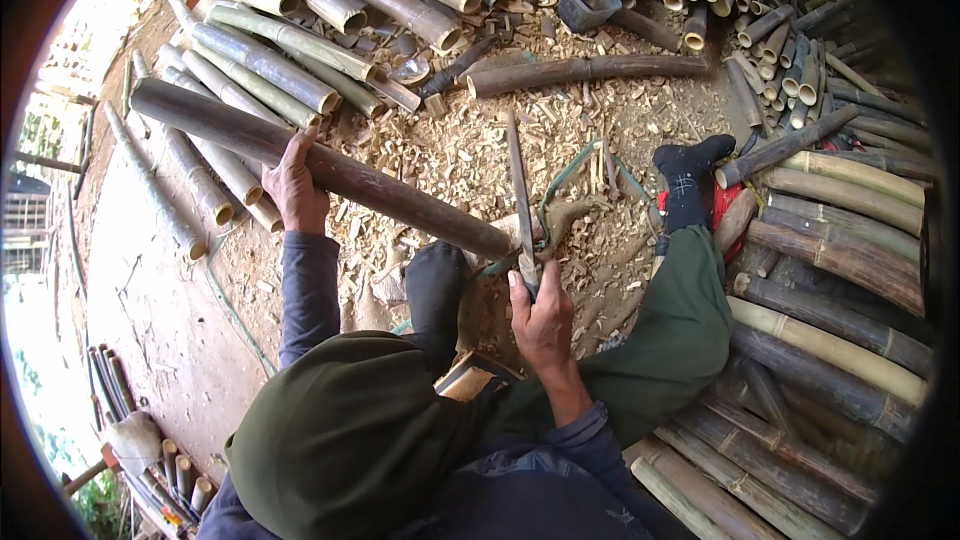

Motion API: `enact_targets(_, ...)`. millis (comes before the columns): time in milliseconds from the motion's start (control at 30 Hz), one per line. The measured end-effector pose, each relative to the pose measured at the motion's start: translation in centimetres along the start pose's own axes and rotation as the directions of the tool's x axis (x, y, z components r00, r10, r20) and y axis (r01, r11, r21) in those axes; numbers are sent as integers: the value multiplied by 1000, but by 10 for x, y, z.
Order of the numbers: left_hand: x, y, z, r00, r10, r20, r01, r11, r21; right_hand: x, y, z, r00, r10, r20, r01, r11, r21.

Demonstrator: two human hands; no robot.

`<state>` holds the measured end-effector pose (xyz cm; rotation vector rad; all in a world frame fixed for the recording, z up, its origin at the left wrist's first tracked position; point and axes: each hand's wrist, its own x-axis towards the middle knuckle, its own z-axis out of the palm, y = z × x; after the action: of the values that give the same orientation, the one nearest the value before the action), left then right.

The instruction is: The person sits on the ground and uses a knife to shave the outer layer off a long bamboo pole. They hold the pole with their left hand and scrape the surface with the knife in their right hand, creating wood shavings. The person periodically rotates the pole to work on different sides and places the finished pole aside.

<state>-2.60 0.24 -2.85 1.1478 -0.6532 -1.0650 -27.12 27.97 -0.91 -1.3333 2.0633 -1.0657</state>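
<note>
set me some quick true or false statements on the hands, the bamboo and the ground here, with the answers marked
1. The left hand grips a long, round, dark brown bamboo pole. True.

2. The right hand is empty. False: it holds a long, straight-bladed knife with a dark handle.

3. The knife's blade points away from the person's body. True.

4. The brown earth ground in front of the person is swept clean. False: small, pale wood chips lie scattered over it.

5. Yellowish and dark cut bamboo pieces lie at the person's right. True.
</note>
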Motion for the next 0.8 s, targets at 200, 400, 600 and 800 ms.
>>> enact_targets(200, -2, 5, 17, 999, 27, 40, -27, 1000, -6, 2, 66, 29, 952, 274, 139, -221, 924, -313)
enact_targets(400, -7, 10, 3, 996, 22, 90, -23, 1000, 14, -1, -4, 1, 999, 3, -53, 1, 998, 65)
enact_targets(600, -17, 17, 15, 992, 51, 114, -49, 998, -26, 10, 58, 21, 924, 325, 200, -256, 918, -304)
enact_targets(800, -18, 25, -12, 941, -21, 338, 53, 995, -85, -5, -6, -2, 999, 31, -14, -30, 995, 93)
